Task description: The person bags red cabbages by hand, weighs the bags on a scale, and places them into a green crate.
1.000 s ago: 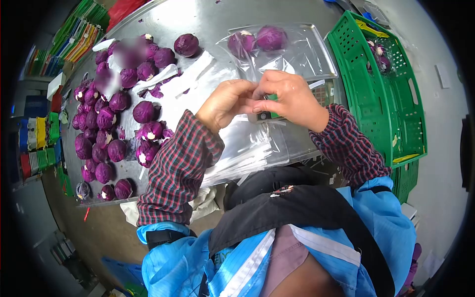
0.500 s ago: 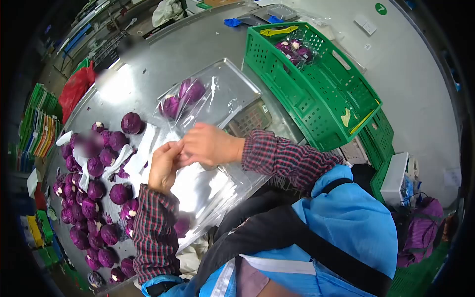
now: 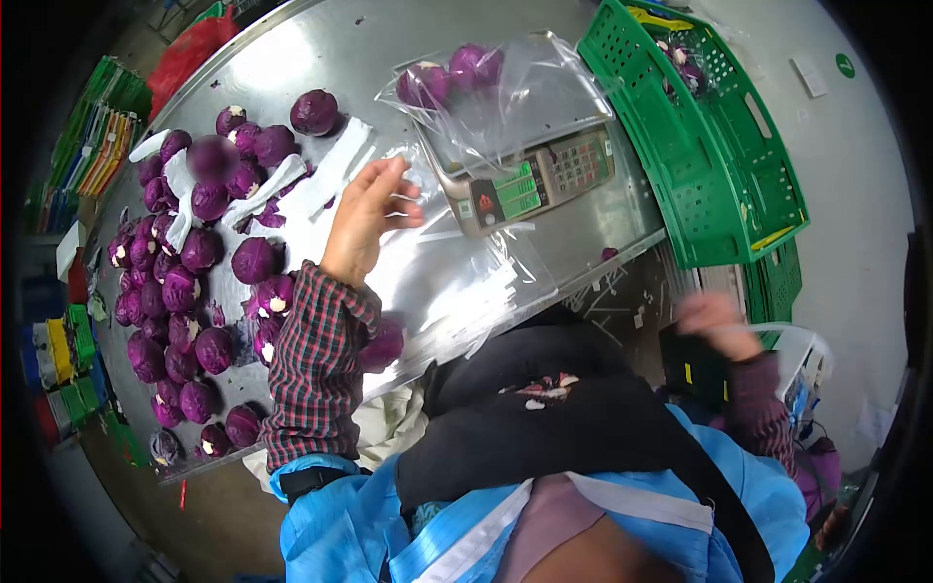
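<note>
Lying in a clear bag [image 3: 476, 126], two purple cabbages [image 3: 476, 66] sit atop the scale [image 3: 581, 160]. Left of the scale, the left hand [image 3: 358, 228] has loosely curled, empty fingers [image 3: 382, 174]; right of it, the right hand [image 3: 717, 319] blurs, its grip unclear.

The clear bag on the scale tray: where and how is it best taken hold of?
Probably by the slack near part of the clear bag, bunched together, coming from the side of the scale keypad: the two purple cabbages bulge at its far end, leaving the rest loose and wrinkled.
</note>
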Demonstrator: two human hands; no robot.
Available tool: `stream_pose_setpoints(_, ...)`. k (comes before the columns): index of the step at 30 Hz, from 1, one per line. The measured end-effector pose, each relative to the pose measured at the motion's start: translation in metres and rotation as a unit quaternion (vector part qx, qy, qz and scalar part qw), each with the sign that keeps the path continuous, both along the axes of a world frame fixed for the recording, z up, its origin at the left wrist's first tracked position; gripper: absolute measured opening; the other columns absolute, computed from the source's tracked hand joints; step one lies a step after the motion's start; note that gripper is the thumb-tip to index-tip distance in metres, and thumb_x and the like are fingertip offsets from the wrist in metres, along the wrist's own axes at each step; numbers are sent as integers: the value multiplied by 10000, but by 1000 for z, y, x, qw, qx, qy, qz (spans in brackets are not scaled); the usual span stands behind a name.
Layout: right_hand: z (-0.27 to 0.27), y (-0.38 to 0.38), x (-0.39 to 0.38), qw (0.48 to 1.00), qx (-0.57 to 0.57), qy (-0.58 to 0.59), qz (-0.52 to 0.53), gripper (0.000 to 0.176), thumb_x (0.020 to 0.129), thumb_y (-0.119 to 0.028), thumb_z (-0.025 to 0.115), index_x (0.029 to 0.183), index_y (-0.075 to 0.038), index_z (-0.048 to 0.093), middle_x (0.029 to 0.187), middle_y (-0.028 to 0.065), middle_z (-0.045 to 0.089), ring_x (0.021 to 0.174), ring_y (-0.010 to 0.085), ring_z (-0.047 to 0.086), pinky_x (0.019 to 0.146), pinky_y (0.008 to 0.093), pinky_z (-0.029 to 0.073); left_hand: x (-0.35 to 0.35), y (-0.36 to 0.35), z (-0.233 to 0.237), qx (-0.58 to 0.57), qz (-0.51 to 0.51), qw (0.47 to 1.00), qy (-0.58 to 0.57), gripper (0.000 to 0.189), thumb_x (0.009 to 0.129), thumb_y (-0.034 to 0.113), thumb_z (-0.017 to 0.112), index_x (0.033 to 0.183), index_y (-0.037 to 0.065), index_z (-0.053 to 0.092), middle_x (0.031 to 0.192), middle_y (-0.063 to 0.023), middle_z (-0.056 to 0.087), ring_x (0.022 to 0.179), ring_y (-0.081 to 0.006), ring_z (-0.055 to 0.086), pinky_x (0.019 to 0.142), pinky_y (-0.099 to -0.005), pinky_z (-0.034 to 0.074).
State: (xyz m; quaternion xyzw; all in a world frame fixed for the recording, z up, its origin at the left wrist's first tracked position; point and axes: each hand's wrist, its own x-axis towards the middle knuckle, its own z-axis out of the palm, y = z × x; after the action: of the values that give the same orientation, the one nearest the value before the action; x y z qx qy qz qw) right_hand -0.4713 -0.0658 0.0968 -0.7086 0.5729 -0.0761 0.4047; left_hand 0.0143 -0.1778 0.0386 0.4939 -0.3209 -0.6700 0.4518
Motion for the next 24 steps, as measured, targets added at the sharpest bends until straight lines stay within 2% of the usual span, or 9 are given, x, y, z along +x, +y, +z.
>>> stream_pose_setpoints(1, -49, 18, -11, 971, 143, -1, 193, 104, 797, -114, 585, 801, -56, 670, 780, 112, 651, 731, 283, 636, 684, 397, 508, 5, 3, -17, -3, 19, 998, -55, 320, 917, 259, 612, 1121, 31, 520, 843, -27, 565, 682, -108, 581, 639, -254, 522)
stream_pose_setpoints(2, -77, 41, -9, 832, 254, 375, 319, 133, 800, -129, 587, 830, -55, 693, 830, 147, 665, 797, 303, 646, 717, 407, 508, 8, 11, -31, -1, 17, 998, -54, 320, 917, 259, 612, 1121, 31, 520, 843, -27, 565, 682, -108, 581, 639, -254, 522)
stream_pose_setpoints(4, -105, 17, -17, 883, 186, 301, 308, 162, 810, -139, 607, 898, -27, 683, 868, 163, 657, 837, 297, 643, 743, 397, 505, 12, 19, -54, -41, 76, 980, -182, 297, 840, 106, 689, 1081, 21, 538, 861, -43, 574, 664, -110, 561, 629, -255, 511)
stream_pose_setpoints(6, -117, -33, -6, 997, -59, 27, 32, 202, 821, -106, 610, 991, -6, 655, 917, 171, 647, 845, 288, 640, 744, 366, 506, 16, 24, -78, -86, 83, 963, -241, 322, 814, 65, 699, 1089, 18, 536, 868, -40, 577, 678, -106, 562, 636, -250, 509)
stream_pose_setpoints(8, -106, -90, 12, 983, -163, -2, -85, 351, 809, -55, 622, 1153, -2, 576, 945, 124, 616, 853, 235, 615, 757, 317, 489, 13, 18, -73, -146, 89, 937, -305, 354, 789, 24, 709, 1096, 14, 535, 875, -37, 580, 691, -103, 563, 643, -245, 507)
stream_pose_setpoints(20, -83, -305, 107, 926, -313, -161, 137, 802, 716, -171, 742, 1425, -100, 376, 1457, 92, 342, 1204, 236, 458, 950, 323, 413, -40, -60, -49, -303, 158, 801, -492, 645, 677, 14, 774, 1262, 82, 512, 1176, -111, 517, 1067, -236, 530, 817, -343, 490)
stream_pose_setpoints(22, -95, -329, 145, 893, -357, -178, 208, 704, 763, -202, 716, 1391, -83, 420, 1411, 89, 410, 1178, 230, 485, 955, 323, 414, -46, -88, -44, -446, 133, 674, -574, 422, 743, 53, 738, 1143, 53, 606, 1112, -110, 582, 1024, -228, 570, 829, -327, 483)
stream_pose_setpoints(23, -99, -339, 160, 851, -406, -190, 273, 614, 810, -233, 689, 1356, -66, 465, 1365, 87, 479, 1153, 225, 512, 960, 323, 415, -45, -100, -48, -441, 135, 675, -576, 422, 743, 53, 738, 1143, 53, 606, 1112, -110, 582, 1024, -228, 570, 829, -327, 483)
stream_pose_setpoints(24, -101, -346, 169, 851, -403, -192, 277, 614, 810, -233, 689, 1356, -66, 465, 1365, 87, 479, 1153, 225, 512, 960, 323, 415, -43, -110, -51, -392, 143, 760, -499, 295, 783, 71, 714, 1066, 39, 639, 1030, -89, 615, 976, -200, 586, 826, -306, 476)
